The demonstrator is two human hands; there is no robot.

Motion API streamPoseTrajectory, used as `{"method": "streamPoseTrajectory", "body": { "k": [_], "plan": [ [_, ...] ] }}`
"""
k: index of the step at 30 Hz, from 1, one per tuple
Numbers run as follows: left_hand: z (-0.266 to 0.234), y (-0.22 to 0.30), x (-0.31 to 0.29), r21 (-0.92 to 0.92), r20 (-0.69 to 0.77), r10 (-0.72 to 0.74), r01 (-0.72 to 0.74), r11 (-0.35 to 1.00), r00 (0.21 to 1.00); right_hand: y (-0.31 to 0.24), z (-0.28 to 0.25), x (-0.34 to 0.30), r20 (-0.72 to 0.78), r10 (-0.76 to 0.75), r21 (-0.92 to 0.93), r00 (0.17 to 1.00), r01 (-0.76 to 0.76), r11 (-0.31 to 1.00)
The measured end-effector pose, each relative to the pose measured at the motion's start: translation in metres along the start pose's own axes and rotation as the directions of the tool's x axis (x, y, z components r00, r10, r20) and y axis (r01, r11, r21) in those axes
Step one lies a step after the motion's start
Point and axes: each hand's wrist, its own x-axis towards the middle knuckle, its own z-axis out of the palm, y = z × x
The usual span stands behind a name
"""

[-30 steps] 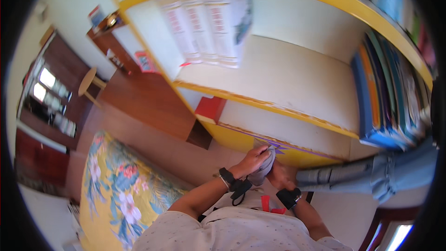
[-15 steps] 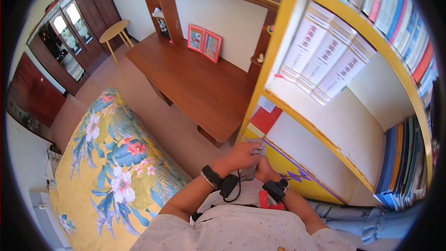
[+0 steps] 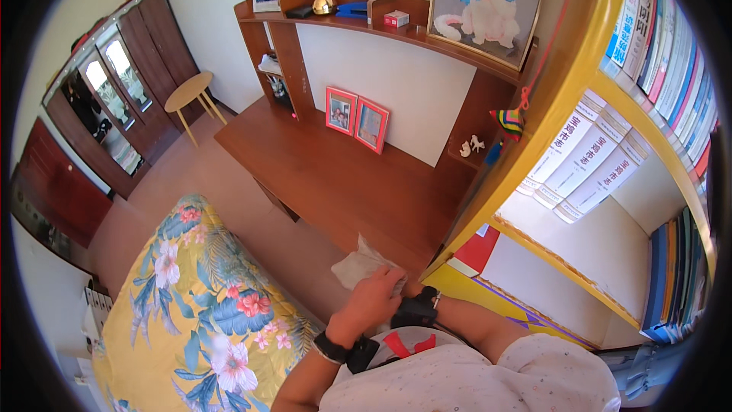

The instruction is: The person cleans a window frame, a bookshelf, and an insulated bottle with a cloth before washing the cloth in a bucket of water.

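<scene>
A crumpled, pale grey-white cloth (image 3: 357, 265) sticks out past my hands, over the near end of the brown desk (image 3: 328, 217). My left hand (image 3: 370, 301) is closed on it, the fingers curled over its near part. Pressed close behind the left one is my right hand (image 3: 412, 290); its fingers are hidden there, so its grip does not show. Each wrist wears a black strap with a small black box.
Left of me lies a bed with a yellow floral cover (image 3: 221, 305). On the right rises a yellow-edged bookshelf (image 3: 568, 275) with books and folders. Two red photo frames (image 3: 356, 118) stand on the desk. A small round wooden table (image 3: 188, 99) is farther back.
My view has swung toward the desk. Both hands, with the cloth, have gone from beside the bookshelf's lower panel to the desk's near end. More of the cloth now shows beyond the fingers.
</scene>
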Motion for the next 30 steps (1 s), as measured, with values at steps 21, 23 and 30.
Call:
{"method": "streamPoseTrajectory", "body": {
  "k": [21, 23, 30],
  "plan": [
    [-0.094, -0.115, 0.015, -0.362, -0.111, -0.242, 0.188, 0.913, 0.964, -0.059, 0.036, 0.155, 0.158, 0.111, 0.117, 0.981, -0.13, 0.985],
    [-0.101, -0.123, 0.04, -0.301, -0.093, -0.209, 0.172, 0.938, 0.974, -0.072, 0.024, 0.168, 0.135, 0.12, 0.113, 0.984, -0.135, 0.984],
    [-0.143, -0.143, 0.091, -0.264, 0.064, -0.128, 0.141, 0.954, 0.99, -0.107, -0.006, 0.213, 0.044, 0.107, 0.104, 0.993, -0.111, 0.988]
  ]
}}
